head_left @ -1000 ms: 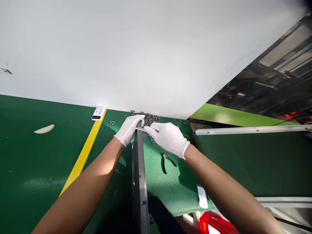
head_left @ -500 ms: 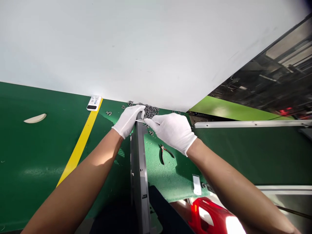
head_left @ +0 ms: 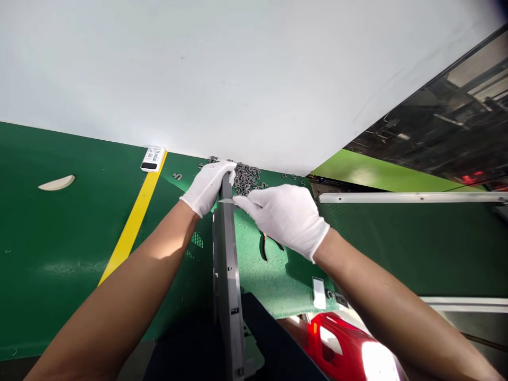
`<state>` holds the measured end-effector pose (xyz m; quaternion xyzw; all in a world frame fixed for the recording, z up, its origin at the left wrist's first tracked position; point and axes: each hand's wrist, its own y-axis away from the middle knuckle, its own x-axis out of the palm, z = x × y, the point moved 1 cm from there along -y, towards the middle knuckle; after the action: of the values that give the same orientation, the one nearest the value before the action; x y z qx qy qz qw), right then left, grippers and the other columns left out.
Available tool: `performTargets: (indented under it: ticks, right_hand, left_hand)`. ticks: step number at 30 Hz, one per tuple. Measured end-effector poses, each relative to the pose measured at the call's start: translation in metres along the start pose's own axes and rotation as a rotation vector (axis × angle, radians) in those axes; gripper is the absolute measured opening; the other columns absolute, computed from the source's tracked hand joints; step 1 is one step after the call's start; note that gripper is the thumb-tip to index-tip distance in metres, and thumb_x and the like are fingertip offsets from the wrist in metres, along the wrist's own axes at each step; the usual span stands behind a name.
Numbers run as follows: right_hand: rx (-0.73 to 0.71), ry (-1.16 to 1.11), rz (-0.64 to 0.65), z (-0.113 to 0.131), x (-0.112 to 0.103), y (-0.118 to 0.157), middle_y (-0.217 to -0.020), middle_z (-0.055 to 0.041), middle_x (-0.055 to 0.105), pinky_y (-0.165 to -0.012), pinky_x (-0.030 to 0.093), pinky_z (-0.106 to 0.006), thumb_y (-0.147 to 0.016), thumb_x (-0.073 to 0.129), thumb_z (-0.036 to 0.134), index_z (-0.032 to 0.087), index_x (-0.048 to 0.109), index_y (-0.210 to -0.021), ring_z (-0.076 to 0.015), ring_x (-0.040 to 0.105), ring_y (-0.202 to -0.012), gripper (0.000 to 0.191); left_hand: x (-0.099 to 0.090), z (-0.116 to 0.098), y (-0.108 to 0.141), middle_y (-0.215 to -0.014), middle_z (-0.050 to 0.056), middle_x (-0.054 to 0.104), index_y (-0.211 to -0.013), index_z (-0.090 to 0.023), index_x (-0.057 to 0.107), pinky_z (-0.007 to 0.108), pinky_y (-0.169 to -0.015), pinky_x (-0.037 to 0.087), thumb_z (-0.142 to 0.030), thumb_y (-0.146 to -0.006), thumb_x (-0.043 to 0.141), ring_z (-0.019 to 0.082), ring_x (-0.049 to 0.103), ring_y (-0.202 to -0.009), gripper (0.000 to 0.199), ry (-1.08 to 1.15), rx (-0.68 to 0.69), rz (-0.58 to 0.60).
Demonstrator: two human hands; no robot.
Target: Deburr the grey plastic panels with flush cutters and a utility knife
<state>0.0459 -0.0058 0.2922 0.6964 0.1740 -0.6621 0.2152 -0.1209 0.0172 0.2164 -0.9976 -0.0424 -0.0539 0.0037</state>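
Observation:
A long grey panel [head_left: 230, 254] stands on edge, running from the lower middle up to my hands. My left hand [head_left: 210, 185], in a white glove, is closed round its far end. My right hand [head_left: 283, 216], also gloved, pinches a small thin blade [head_left: 227, 201] whose tip lies across the panel's upper edge, just nearer than my left hand. A pile of small dark grey clips [head_left: 246, 177] lies on the green tabletop [head_left: 99, 211] beyond the hands. Red-and-black pliers [head_left: 265, 247] rest right of the panel, partly hidden by my right hand.
A white remote-like device [head_left: 153, 159] sits at the top of a yellow stripe [head_left: 135, 222]. Further left lies a cream curved piece [head_left: 57, 183]. A white wall [head_left: 238, 79] rises behind. On the right are a green conveyor [head_left: 413, 248] and a red object [head_left: 329, 344].
My right hand and the blade have moved a little down along the panel's edge, now covering the pliers' head. My left hand keeps its hold. The view has shifted slightly.

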Motion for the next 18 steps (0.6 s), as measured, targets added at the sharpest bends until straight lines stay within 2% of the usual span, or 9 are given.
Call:
performTargets:
  ticks: [3, 8, 12, 14, 16, 17, 18]
  right_hand:
    - [0.002, -0.042, -0.023, 0.001, 0.001, 0.008, -0.064, -0.0027, 0.064, -0.06, 0.028, -0.031, -0.104, 0.039, 0.073, 0.026, 0.07, -0.072, -0.0194, 0.057, -0.061, 0.065]
    - [0.102, -0.189, -0.146, -0.008, 0.0, 0.008, -0.061, 0.0015, 0.055, -0.058, 0.023, -0.029, -0.106, 0.042, 0.069, 0.023, 0.057, -0.064, -0.0143, 0.046, -0.057, 0.064]
    - [0.139, -0.367, -0.19, -0.016, 0.0, 0.008, -0.057, 0.0048, 0.042, -0.058, 0.022, -0.029, -0.103, 0.052, 0.063, 0.021, 0.045, -0.06, -0.0119, 0.033, -0.058, 0.061]
    - [0.158, -0.477, -0.201, -0.02, 0.002, 0.012, -0.058, 0.006, 0.036, -0.059, 0.022, -0.029, -0.102, 0.056, 0.061, 0.021, 0.04, -0.059, -0.0115, 0.028, -0.059, 0.061]
    - [0.194, -0.59, -0.202, -0.023, 0.005, 0.02, -0.059, 0.0065, 0.032, -0.059, 0.023, -0.029, -0.102, 0.057, 0.06, 0.021, 0.036, -0.059, -0.0114, 0.027, -0.06, 0.061]
    - [0.217, -0.64, -0.193, -0.025, 0.007, 0.026, -0.06, 0.0065, 0.031, -0.058, 0.023, -0.029, -0.101, 0.058, 0.061, 0.021, 0.034, -0.06, -0.0114, 0.027, -0.061, 0.062]
    - [0.24, -0.686, -0.178, -0.027, 0.008, 0.033, -0.061, 0.0064, 0.03, -0.058, 0.023, -0.029, -0.1, 0.058, 0.061, 0.021, 0.034, -0.06, -0.0114, 0.027, -0.062, 0.062]
  left_hand:
    - [-0.001, 0.0, -0.001, -0.059, 0.0, 0.052, -0.06, -0.021, 0.051, 0.033, -0.063, 0.038, -0.032, -0.092, 0.054, 0.016, 0.045, -0.059, 0.034, 0.024, -0.026, 0.014]
    - [0.0, -0.006, -0.001, -0.062, 0.001, 0.055, -0.058, -0.021, 0.051, 0.032, -0.07, 0.04, -0.028, -0.093, 0.052, 0.016, 0.048, -0.063, 0.035, -0.115, 0.061, -0.002]
    - [0.001, -0.005, 0.002, -0.066, 0.002, 0.056, -0.06, -0.021, 0.055, 0.032, -0.072, 0.042, -0.039, -0.096, 0.053, 0.017, 0.049, -0.065, 0.04, -0.085, 0.043, 0.008]
    - [0.002, -0.002, 0.006, -0.077, 0.003, 0.062, -0.069, -0.02, 0.062, 0.032, -0.077, 0.045, -0.043, -0.095, 0.058, 0.018, 0.055, -0.073, 0.034, -0.05, 0.034, 0.022]
    - [0.003, 0.001, 0.013, -0.096, 0.004, 0.068, -0.087, -0.021, 0.069, 0.034, -0.088, 0.049, -0.041, -0.091, 0.066, 0.02, 0.061, -0.091, 0.021, -0.042, 0.031, 0.026]
    - [0.003, 0.001, 0.018, -0.108, 0.004, 0.07, -0.1, -0.021, 0.071, 0.035, -0.095, 0.049, -0.039, -0.088, 0.07, 0.022, 0.063, -0.102, 0.021, -0.046, 0.02, 0.026]
    - [0.003, 0.001, 0.022, -0.12, 0.005, 0.069, -0.113, -0.023, 0.07, 0.037, -0.101, 0.05, -0.037, -0.086, 0.074, 0.023, 0.062, -0.112, 0.031, -0.051, 0.002, 0.022]
